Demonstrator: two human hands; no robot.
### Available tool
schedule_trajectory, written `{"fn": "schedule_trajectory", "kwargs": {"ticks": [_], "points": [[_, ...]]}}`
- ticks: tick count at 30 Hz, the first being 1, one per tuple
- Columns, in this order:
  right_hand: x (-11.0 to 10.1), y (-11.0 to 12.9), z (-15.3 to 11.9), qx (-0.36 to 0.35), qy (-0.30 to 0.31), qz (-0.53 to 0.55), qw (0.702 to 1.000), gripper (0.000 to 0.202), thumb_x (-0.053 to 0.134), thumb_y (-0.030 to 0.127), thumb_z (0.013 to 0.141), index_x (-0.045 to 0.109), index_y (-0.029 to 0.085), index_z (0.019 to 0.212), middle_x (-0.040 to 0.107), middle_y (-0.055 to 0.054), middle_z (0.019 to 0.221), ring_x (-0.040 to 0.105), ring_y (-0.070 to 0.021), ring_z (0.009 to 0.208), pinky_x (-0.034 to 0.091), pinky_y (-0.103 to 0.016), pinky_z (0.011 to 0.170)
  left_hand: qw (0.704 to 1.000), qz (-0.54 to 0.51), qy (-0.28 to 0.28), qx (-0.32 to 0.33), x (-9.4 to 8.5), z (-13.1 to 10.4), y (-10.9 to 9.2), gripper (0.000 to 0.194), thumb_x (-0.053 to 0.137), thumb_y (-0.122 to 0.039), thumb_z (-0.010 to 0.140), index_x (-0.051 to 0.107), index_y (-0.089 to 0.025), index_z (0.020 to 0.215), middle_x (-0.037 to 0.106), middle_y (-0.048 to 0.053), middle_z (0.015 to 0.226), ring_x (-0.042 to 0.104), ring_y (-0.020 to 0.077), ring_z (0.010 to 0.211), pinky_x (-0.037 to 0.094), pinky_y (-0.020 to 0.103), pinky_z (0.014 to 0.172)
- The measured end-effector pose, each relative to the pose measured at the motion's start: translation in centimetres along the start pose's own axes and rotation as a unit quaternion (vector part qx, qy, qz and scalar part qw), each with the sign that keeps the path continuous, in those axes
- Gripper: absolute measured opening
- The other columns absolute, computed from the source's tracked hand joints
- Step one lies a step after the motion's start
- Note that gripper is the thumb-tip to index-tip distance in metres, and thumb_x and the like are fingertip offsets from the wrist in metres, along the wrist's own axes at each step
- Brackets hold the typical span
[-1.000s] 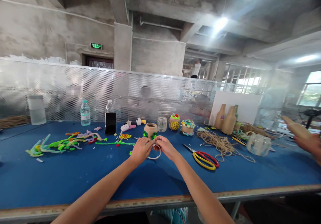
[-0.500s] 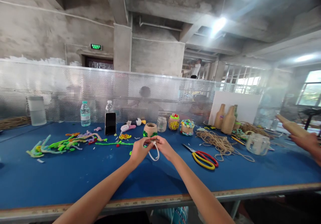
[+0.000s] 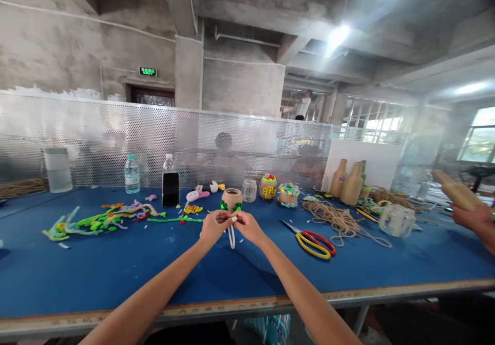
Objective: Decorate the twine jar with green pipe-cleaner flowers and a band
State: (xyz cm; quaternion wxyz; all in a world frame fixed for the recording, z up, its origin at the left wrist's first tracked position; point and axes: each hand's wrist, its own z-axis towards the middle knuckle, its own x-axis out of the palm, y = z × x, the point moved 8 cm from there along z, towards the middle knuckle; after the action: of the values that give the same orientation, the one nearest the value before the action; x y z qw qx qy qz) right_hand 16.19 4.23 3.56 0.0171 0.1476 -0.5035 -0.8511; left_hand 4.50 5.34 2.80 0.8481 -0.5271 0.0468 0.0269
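Fingertips pinched together, my left hand (image 3: 214, 228) and my right hand (image 3: 248, 227) meet in front of a twine-wrapped jar (image 3: 231, 198) with green trim. Both hold a white strip (image 3: 231, 237) that hangs below them as a narrow loop; one white end shows between the fingertips. The lower part of the jar is hidden behind my fingers. A green fuzzy stem (image 3: 174, 219) lies left of my left hand. Scissors (image 3: 314, 244) with red and yellow handles lie open on the blue table (image 3: 216, 278), right of my right hand.
Colourful fuzzy stems (image 3: 96, 221), a phone (image 3: 170, 190) and a water bottle (image 3: 132, 175) are at left. Decorated jars (image 3: 288, 195), twine (image 3: 334, 220), a glass jar (image 3: 397, 220) and wrapped bottles (image 3: 352, 185) are at right. Another person's hand (image 3: 474, 222) holds a wrapped bottle at far right.
My fingertips have drawn closer together, and the white loop has turned narrower and hangs straighter. The other person's hand and bottle at far right have shifted a little.
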Motion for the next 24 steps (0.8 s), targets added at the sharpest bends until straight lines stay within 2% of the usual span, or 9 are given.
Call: {"fn": "schedule_trajectory", "kwargs": {"ticks": [4, 7, 10, 12, 15, 17, 21, 24], "points": [[-0.6, -0.3, 0.1, 0.03, -0.008, -0.008, 0.999, 0.02, 0.05, 0.027, 0.075, 0.067, 0.018, 0.081, 0.067, -0.003, 0.081, 0.061, -0.0203, 0.081, 0.046, -0.031, 0.071, 1.0, -0.007, 0.001, 0.005, -0.3, 0.3, 0.2, 0.029, 0.076, -0.03, 0.058, 0.064, -0.013, 0.078, 0.07, 0.008, 0.075, 0.067, 0.0215, 0.075, 0.053, 0.029, 0.067], [-1.1, -0.2, -0.1, 0.036, -0.012, -0.007, 0.999, 0.024, 0.052, 0.032, 0.078, 0.066, 0.018, 0.092, 0.066, -0.004, 0.088, 0.06, -0.0202, 0.085, 0.046, -0.032, 0.073, 1.0, -0.005, -0.007, 0.014, -0.6, 0.4, 0.0, 0.024, 0.074, -0.027, 0.06, 0.064, -0.013, 0.076, 0.068, 0.005, 0.07, 0.065, 0.018, 0.068, 0.051, 0.028, 0.064], [-0.7, 0.0, -0.3, 0.025, 0.008, 0.004, 1.0, 0.041, 0.067, 0.035, 0.07, 0.06, 0.019, 0.107, 0.064, -0.006, 0.1, 0.058, -0.0211, 0.096, 0.045, -0.033, 0.081, 1.0, -0.007, -0.003, 0.03, -0.5, 0.3, -0.6, 0.017, 0.07, -0.024, 0.063, 0.063, -0.013, 0.073, 0.065, 0.002, 0.065, 0.062, 0.0142, 0.06, 0.049, 0.025, 0.058], [0.2, 0.1, -0.4, 0.019, 0.044, 0.018, 0.999, 0.051, 0.075, 0.034, 0.062, 0.059, 0.02, 0.109, 0.063, -0.006, 0.104, 0.057, -0.0223, 0.1, 0.046, -0.034, 0.083, 0.999, -0.01, -0.002, 0.042, -0.4, 0.2, -1.0, 0.014, 0.068, -0.024, 0.063, 0.062, -0.014, 0.071, 0.064, 0.0, 0.063, 0.06, 0.0135, 0.057, 0.047, 0.023, 0.055], [1.5, 0.0, -0.6, 0.015, 0.091, 0.04, 0.995, 0.044, 0.076, 0.036, 0.06, 0.064, 0.018, 0.098, 0.066, -0.004, 0.096, 0.06, -0.0231, 0.095, 0.047, -0.037, 0.083, 0.998, -0.006, -0.004, 0.057, -0.4, -0.1, -1.4, 0.013, 0.065, -0.025, 0.061, 0.06, -0.015, 0.067, 0.062, 0.0, 0.061, 0.058, 0.013, 0.054, 0.044, 0.021, 0.051], [1.8, 0.0, -0.6, 0.014, 0.1, 0.051, 0.994, 0.039, 0.074, 0.038, 0.062, 0.065, 0.018, 0.094, 0.067, -0.003, 0.091, 0.061, -0.0229, 0.092, 0.046, -0.039, 0.085, 0.998, 0.0, -0.011, 0.065, -0.5, -0.2, -1.6, 0.013, 0.065, -0.026, 0.061, 0.057, -0.016, 0.064, 0.061, -0.001, 0.058, 0.057, 0.0126, 0.053, 0.043, 0.021, 0.05], [1.6, -0.1, -0.5, 0.011, 0.082, 0.061, 0.995, 0.035, 0.073, 0.039, 0.064, 0.067, 0.017, 0.091, 0.069, -0.002, 0.086, 0.063, -0.0225, 0.088, 0.045, -0.039, 0.086, 0.996, 0.009, -0.013, 0.084, -0.5, -0.1, -1.6, 0.018, 0.064, -0.029, 0.062, 0.051, -0.016, 0.06, 0.058, -0.002, 0.056, 0.057, 0.0127, 0.053, 0.043, 0.021, 0.051], [1.0, -0.5, -0.2, 0.008, 0.058, 0.057, 0.997, 0.034, 0.074, 0.038, 0.062, 0.068, 0.017, 0.088, 0.069, -0.003, 0.083, 0.064, -0.0225, 0.084, 0.045, -0.039, 0.085, 0.995, 0.019, -0.008, 0.097, -0.4, 0.0, -1.8, 0.018, 0.063, -0.03, 0.065, 0.052, -0.016, 0.059, 0.059, -0.002, 0.056, 0.057, 0.0133, 0.054, 0.044, 0.021, 0.052]]}}
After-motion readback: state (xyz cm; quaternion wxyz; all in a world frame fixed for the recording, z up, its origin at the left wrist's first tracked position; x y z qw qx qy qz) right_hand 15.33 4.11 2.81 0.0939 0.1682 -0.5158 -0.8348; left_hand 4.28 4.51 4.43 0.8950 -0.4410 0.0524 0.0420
